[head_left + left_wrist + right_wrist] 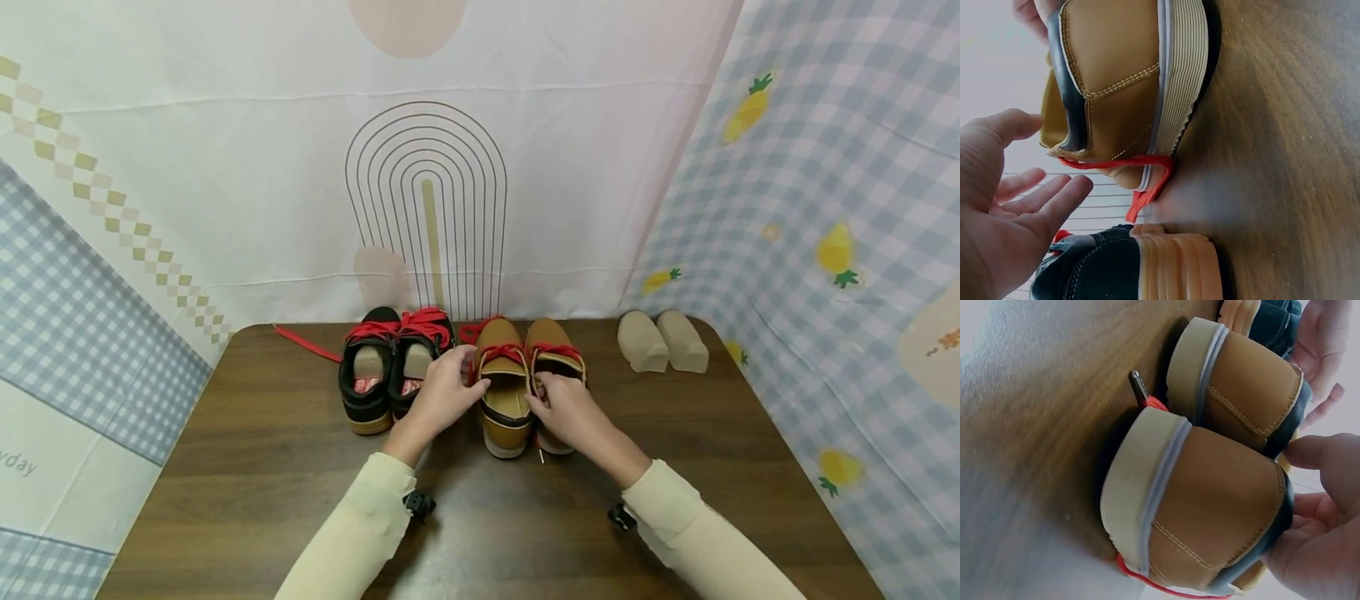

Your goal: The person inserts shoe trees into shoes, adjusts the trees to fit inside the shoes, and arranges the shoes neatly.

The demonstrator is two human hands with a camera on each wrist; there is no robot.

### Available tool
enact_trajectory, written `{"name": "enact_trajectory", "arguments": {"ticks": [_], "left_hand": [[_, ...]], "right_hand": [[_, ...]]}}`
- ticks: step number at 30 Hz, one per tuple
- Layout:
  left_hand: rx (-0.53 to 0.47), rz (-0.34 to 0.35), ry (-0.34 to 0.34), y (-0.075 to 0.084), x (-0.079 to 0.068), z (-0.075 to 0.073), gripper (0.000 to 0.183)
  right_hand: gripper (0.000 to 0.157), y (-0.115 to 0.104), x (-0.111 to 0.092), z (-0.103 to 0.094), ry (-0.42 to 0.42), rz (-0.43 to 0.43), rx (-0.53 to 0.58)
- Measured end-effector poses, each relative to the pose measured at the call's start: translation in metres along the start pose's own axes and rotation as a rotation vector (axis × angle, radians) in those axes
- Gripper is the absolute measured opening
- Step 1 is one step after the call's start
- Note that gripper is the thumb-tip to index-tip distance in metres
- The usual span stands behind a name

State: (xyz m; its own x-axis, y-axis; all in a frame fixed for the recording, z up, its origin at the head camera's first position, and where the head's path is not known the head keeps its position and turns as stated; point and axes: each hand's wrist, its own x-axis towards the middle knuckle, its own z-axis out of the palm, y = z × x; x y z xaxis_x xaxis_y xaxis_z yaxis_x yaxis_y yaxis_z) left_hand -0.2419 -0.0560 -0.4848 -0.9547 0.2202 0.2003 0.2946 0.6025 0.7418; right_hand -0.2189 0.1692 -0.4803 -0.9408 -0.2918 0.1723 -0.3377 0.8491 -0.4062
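A pair of tan shoes with red laces stands mid-table, toes to the back wall. My left hand [447,387] is at the left tan shoe [504,437]; in the left wrist view its thumb touches the collar while the other fingers extend loosely beside it. Over the right tan shoe [1216,494] lies my right hand [573,412], its thumb reaching the left shoe's collar. Its other fingers are loosely bent near the right shoe's opening, their tips partly hidden. A lace end with a metal tip [1138,384] pokes out between the heels.
Black shoes [365,400] with red laces and beige inserts stand left of the tan pair. A red lace [303,340] trails across the wooden table [247,500] further left. Two beige shoe inserts [642,342] lie at the back right. Patterned cloth [562,192] hangs around the table.
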Motion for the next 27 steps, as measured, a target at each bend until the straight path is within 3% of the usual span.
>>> {"name": "enact_trajectory", "arguments": {"ticks": [9,20,27], "left_hand": [[0.043,0.007,0.014,0.000,0.002,0.008,0.058],[0.109,0.002,0.079,0.003,0.005,0.015,0.048],[0.108,-0.020,0.103,0.002,0.007,0.018,0.043]], "right_hand": [[0.032,0.005,-0.012,-0.024,-0.037,0.029,-0.008],[0.019,0.032,-0.020,-0.050,0.046,-0.115,-0.011],[0.016,0.054,-0.022,-0.066,0.028,-0.142,-0.036]]}}
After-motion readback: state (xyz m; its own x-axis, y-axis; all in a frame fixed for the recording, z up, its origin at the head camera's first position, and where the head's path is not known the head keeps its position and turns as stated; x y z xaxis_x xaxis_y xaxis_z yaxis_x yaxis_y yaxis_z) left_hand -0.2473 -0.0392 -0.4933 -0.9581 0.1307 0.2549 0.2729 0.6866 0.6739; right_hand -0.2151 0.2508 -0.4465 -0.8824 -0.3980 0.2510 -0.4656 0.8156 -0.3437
